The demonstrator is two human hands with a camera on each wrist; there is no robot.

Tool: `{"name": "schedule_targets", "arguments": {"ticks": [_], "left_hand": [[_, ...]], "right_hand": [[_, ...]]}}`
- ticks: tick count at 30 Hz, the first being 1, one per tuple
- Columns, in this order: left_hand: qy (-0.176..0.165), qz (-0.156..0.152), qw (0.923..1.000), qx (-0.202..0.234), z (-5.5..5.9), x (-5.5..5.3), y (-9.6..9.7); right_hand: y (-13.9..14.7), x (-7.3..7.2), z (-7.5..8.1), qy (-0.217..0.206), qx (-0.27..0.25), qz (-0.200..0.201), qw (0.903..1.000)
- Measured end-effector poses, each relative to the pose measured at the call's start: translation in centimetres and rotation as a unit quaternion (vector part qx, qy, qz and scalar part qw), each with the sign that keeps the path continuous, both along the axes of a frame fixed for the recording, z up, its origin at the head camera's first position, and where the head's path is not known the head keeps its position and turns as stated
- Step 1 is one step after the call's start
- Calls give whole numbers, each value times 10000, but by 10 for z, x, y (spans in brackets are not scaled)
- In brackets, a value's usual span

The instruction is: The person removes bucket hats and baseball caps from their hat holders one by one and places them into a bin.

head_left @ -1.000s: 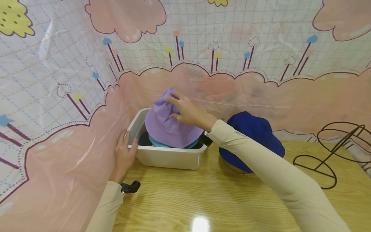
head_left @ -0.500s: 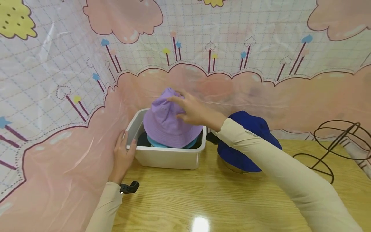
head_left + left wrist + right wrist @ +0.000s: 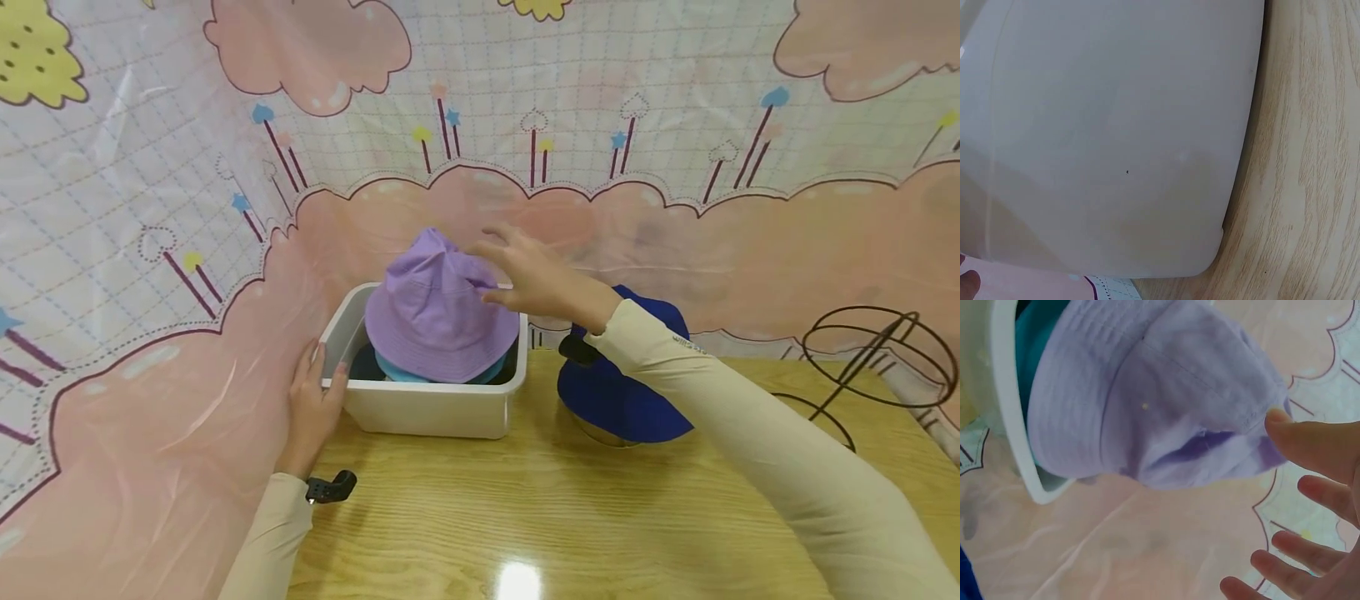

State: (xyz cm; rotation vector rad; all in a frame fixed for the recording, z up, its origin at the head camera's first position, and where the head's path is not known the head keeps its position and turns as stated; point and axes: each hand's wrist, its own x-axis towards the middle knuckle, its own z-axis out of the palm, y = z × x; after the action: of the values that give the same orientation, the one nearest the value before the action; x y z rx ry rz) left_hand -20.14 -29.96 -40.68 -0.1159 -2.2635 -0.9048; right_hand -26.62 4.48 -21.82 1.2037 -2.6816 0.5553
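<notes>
A lavender bucket hat point(image 3: 438, 312) sits crown up in a white plastic bin point(image 3: 427, 408), its crown creased and rising above the rim. Under its brim shows the edge of a light blue hat point(image 3: 401, 372). My right hand point(image 3: 543, 279) hovers just right of the crown, fingers spread and holding nothing; the right wrist view shows its thumb point(image 3: 1310, 440) overlapping the crown's top. My left hand point(image 3: 315, 404) rests against the bin's front left corner, fingers extended along the left side and thumb at the front rim. The left wrist view is mostly filled by the bin's outer wall point(image 3: 1116, 125).
To the right of the bin, a dark blue hat point(image 3: 622, 400) is partly hidden behind my right forearm. A black wire stand point(image 3: 847, 379) is farther right on the wooden table point(image 3: 450, 517). A patterned plastic sheet point(image 3: 600, 242) hangs behind and at the left.
My right hand has drawn back to the right, away from the lavender hat's crown, uncovering more of it. My left hand stays at the bin's corner.
</notes>
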Motion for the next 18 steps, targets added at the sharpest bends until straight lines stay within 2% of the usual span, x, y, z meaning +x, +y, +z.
{"name": "schedule_targets", "arguments": {"ticks": [13,18], "left_hand": [[58,51,10000,-1,-1,-1,2],[5,47,10000,20,-3,0,3]], "right_hand": [[36,13,-11,366,526,-427,9970],[52,17,-13,282,577,-523,9966]]}}
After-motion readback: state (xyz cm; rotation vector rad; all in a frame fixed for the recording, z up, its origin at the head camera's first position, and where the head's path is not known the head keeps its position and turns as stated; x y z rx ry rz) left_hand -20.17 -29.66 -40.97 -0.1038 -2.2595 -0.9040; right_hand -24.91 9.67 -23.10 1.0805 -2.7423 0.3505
